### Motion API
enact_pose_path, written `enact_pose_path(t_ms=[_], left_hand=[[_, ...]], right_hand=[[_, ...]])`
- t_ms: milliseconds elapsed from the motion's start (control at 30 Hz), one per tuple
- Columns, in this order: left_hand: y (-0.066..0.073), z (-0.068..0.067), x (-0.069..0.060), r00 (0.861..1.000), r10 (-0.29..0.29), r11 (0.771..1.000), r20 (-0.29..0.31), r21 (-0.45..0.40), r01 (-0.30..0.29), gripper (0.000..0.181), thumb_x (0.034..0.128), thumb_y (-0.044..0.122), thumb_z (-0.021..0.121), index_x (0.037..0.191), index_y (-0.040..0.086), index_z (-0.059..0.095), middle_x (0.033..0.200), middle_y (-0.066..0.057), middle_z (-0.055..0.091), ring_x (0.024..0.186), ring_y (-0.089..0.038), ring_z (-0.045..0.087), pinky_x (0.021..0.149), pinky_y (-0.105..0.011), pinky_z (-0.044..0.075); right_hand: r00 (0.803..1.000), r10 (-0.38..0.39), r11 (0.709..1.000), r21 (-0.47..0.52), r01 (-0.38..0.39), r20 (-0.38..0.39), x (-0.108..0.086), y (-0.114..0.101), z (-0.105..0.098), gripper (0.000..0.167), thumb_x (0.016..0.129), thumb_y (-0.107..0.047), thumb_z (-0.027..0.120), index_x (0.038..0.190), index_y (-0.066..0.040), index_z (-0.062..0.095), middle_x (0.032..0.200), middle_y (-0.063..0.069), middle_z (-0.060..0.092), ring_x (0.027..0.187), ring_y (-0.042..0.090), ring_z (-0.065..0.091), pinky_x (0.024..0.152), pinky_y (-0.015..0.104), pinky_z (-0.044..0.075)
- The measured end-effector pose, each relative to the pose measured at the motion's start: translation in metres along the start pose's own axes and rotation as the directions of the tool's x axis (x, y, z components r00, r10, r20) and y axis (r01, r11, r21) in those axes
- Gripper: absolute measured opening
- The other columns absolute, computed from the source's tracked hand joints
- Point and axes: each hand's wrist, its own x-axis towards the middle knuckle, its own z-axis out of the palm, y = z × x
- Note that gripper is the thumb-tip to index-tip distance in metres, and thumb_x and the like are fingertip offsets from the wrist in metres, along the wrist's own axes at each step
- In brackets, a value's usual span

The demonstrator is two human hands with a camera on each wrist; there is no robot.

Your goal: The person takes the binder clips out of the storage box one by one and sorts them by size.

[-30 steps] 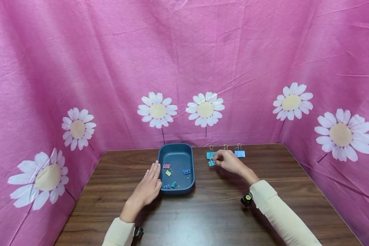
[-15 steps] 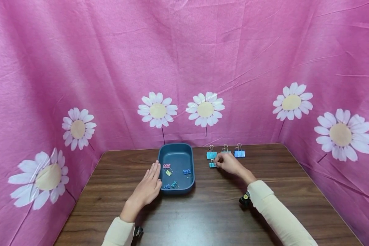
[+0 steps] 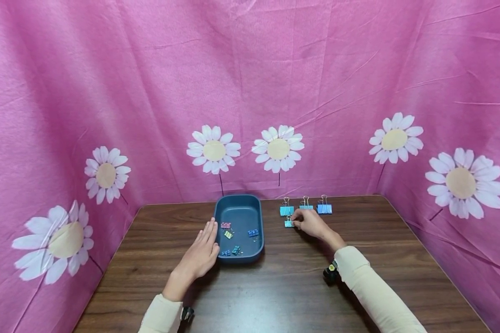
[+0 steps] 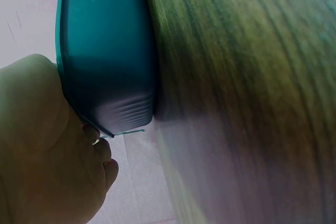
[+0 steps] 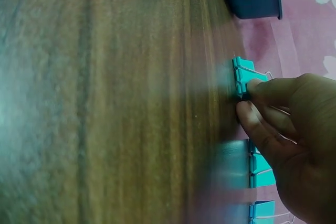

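Observation:
At the back of the table, my right hand (image 3: 312,224) pinches the right edge of a small teal binder clip (image 3: 288,224) between thumb and fingertips. The clip stands on the tabletop with its wire handle up, just in front of a larger teal binder clip (image 3: 286,211). In the right wrist view, the fingertips (image 5: 249,113) are close to the wood, and my hand covers part of the clips. My left hand (image 3: 198,252) rests with straight fingers along the left side of a dark blue tray (image 3: 240,258); the left wrist view shows it against the tray's rim (image 4: 59,40).
Two more large binder clips, a teal one (image 3: 306,206) and a blue one (image 3: 324,209), stand in the back row. Inside the tray lie several small clips, among them a pink one (image 3: 226,225) and a yellow one (image 3: 228,234). A pink curtain (image 3: 250,92) hangs behind the table.
The small teal clip has shifted slightly right and toward me with my right hand, leaving a gap from the larger clip behind. My left hand and the tray stay in place.

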Motion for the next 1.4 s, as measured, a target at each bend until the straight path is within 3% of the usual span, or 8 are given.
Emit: enact_pose_path(t_ms=[600,833,1167,1400], left_hand=[[0.0004,-0.0003,-0.0007,1.000,0.011,1.000,-0.015,-0.007,-0.011,0.065,0.1098,0.016,0.046,0.166,-0.008,0.024,0.177,-0.022,0.017,0.165,-0.039,0.022,0.134,-0.055,0.025],[0.0020,-0.0009,-0.0022,0.998,0.033,0.999,-0.049,-0.002,-0.033,0.063,0.1074,0.013,0.047,0.162,-0.012,0.030,0.174,-0.026,0.024,0.161,-0.044,0.028,0.131,-0.059,0.029],[0.0020,-0.0018,-0.0018,1.000,0.005,1.000,-0.012,-0.013,-0.006,0.064,0.1089,0.014,0.047,0.165,-0.009,0.026,0.177,-0.023,0.020,0.164,-0.039,0.022,0.133,-0.057,0.026],[0.0022,-0.0019,-0.0019,1.000,0.010,1.000,-0.022,-0.005,-0.010,0.063,0.1088,0.014,0.047,0.164,-0.010,0.027,0.176,-0.024,0.021,0.163,-0.042,0.025,0.132,-0.058,0.027]], right_hand=[[0.999,0.007,1.000,0.030,-0.006,-0.031,0.0015,0.0006,0.0024,0.006,0.097,-0.005,0.074,0.101,-0.001,0.074,0.095,0.010,0.076,0.070,0.010,0.066,0.063,0.023,0.059],[0.999,-0.001,0.999,0.032,0.002,-0.042,0.0025,0.0027,0.0042,0.004,0.095,-0.003,0.075,0.100,-0.004,0.075,0.093,0.008,0.076,0.070,0.009,0.066,0.062,0.022,0.058],[0.999,0.019,0.998,0.058,-0.018,-0.029,0.0018,0.0025,0.0046,0.007,0.095,-0.004,0.076,0.102,-0.005,0.075,0.097,0.009,0.076,0.071,0.010,0.067,0.064,0.023,0.060],[0.999,-0.019,1.000,0.018,0.020,-0.048,0.0013,0.0006,-0.0007,0.011,0.093,-0.002,0.076,0.104,-0.004,0.074,0.098,0.008,0.075,0.084,0.014,0.067,0.070,0.023,0.058]])
